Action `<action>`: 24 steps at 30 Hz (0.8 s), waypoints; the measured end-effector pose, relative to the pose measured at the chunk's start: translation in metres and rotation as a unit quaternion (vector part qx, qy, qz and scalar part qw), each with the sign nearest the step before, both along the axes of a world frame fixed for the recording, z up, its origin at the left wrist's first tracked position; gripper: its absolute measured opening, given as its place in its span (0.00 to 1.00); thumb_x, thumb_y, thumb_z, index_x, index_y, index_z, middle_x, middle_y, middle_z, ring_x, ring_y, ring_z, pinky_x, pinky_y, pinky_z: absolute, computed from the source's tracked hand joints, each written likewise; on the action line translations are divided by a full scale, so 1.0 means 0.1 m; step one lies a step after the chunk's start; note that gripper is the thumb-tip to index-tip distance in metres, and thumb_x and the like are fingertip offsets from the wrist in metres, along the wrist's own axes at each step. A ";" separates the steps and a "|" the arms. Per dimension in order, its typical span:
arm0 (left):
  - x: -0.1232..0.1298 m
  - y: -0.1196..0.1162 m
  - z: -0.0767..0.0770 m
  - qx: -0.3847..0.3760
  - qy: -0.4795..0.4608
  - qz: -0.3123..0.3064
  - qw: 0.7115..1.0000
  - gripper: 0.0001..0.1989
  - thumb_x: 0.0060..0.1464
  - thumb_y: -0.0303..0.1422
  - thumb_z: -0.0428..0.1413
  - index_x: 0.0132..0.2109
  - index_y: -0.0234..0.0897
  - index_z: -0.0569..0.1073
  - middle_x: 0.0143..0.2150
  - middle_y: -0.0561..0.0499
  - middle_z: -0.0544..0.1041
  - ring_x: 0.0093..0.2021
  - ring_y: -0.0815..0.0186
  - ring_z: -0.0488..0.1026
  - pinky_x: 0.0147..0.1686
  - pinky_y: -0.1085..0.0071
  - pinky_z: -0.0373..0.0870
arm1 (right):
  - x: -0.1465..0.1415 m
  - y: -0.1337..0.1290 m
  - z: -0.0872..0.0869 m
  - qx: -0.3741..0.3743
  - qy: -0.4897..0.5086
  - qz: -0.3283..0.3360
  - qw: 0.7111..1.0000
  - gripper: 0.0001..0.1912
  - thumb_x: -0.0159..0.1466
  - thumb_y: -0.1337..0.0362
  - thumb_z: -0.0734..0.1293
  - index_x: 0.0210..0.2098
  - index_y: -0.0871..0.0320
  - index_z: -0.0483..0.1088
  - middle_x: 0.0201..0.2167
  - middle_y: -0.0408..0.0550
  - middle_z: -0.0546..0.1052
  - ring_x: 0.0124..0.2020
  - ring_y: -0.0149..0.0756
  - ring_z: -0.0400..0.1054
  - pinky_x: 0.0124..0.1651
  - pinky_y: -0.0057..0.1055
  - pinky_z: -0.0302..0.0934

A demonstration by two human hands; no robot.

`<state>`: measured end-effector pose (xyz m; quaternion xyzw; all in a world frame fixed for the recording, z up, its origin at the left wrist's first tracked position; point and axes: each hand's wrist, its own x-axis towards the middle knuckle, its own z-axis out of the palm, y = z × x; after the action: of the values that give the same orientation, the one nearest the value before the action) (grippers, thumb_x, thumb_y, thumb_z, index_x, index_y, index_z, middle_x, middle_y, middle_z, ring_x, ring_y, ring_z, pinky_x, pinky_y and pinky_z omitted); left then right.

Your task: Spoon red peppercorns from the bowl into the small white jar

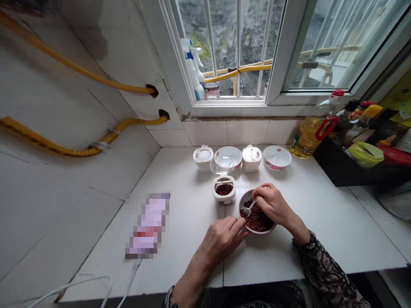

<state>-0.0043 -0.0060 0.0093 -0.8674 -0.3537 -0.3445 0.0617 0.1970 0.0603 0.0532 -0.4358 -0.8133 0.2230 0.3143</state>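
Spoon [247,211] in R hand [272,202], L hand [221,235] at bowl [245,196] rim.

The counter [334,226] lies open right of the near bowl [258,232], as far as the black box [329,160]; another wide stretch runs between the open jar [224,198] and the blurred slab [149,224], whose cable [130,282] crosses the front edge; the near bowl's mouth is crowded, with the right hand [272,203] and spoon [252,206] over it and the left hand [221,235] at its near left rim; only a narrow gap parts near bowl and open jar; behind, the raised lid [221,166] obstructs the left bowl [226,152]; the left jar [203,164], right jar [251,164] and right bowl [278,164] fill out the back row; the oil bottle [306,134] bounds its right end.
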 end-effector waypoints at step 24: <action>0.00 0.00 -0.01 -0.003 -0.004 -0.005 1.000 0.12 0.72 0.35 0.43 0.45 0.35 0.67 0.27 0.53 0.71 0.24 0.68 0.68 0.22 0.71 0.62 | 0.07 0.01 0.07 -0.173 0.188 -0.118 0.960 0.09 0.55 0.64 0.59 0.25 0.56 0.70 0.15 0.40 0.68 0.20 0.31 0.62 0.26 0.28 0.56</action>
<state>-0.0045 -0.0058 0.0080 -0.8679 -0.3508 -0.3472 0.0563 0.2038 0.0615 0.0599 -0.5268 -0.6312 0.3992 0.4058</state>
